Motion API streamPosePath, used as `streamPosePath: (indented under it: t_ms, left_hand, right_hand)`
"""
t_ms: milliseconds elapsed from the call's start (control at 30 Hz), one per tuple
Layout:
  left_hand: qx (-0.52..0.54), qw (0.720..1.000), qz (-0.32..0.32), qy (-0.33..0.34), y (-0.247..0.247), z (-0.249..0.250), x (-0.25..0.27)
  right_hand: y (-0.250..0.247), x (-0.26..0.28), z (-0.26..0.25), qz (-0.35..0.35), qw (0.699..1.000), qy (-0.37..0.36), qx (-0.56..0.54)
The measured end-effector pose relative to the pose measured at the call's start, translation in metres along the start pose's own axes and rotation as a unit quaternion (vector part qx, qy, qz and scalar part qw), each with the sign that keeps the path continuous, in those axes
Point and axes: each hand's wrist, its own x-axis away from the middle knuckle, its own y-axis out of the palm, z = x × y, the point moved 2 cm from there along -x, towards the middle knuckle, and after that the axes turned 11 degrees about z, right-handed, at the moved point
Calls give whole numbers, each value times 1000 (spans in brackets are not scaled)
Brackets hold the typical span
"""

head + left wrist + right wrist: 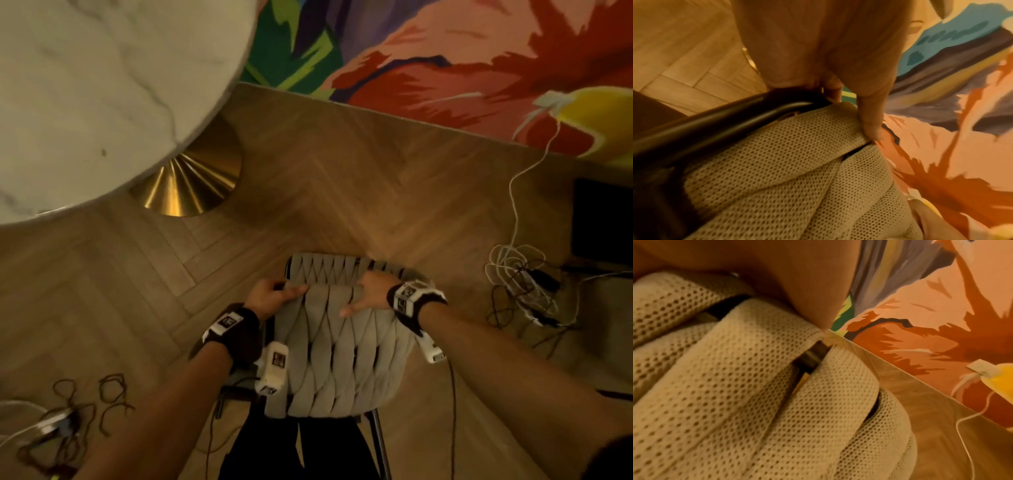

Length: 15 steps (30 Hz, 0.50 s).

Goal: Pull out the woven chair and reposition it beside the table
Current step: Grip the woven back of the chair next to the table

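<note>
Grey woven straps cover the chair [342,346] directly below you, standing on the herringbone wood floor [359,192] with its backrest top edge facing away from your body. Your left hand [270,296] grips the left end of that top edge, fingers curled over the black metal frame [719,123] and thumb pressing the mesh webbing. Your right hand [368,294] clamps the same edge farther to the right, fingers hooked over the far side and thumb lying along the near face. The hands are apart, with a few straps between them.

Up and to your left is the round white marble table [102,96] on a brass cone base [191,185]; the chair stands well apart from it, with open floor between. A brightly coloured floral rug [445,61] lies ahead. A white cable [513,205] trails from the rug's edge to a tangle of cords [524,284] on your right, and more cords [85,407] lie at your lower left.
</note>
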Motion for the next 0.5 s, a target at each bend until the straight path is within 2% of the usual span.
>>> streamPosePath:
  t_ms: [100, 233, 400, 500]
  left_hand:
    - [-4, 998, -57, 21, -7, 1, 22]
    - [12, 994, -80, 77, -21, 33, 55]
    - [45, 985, -76, 149, -45, 111, 86]
    - [21, 961, -102, 257, -57, 147, 97]
  right_hand:
    - [-4, 32, -2, 12, 1000, -6, 7]
    - [-42, 81, -9, 54, 998, -34, 6]
    - [-125, 133, -25, 165, 984, -56, 43]
    - [-161, 160, -34, 250, 964, -65, 59]
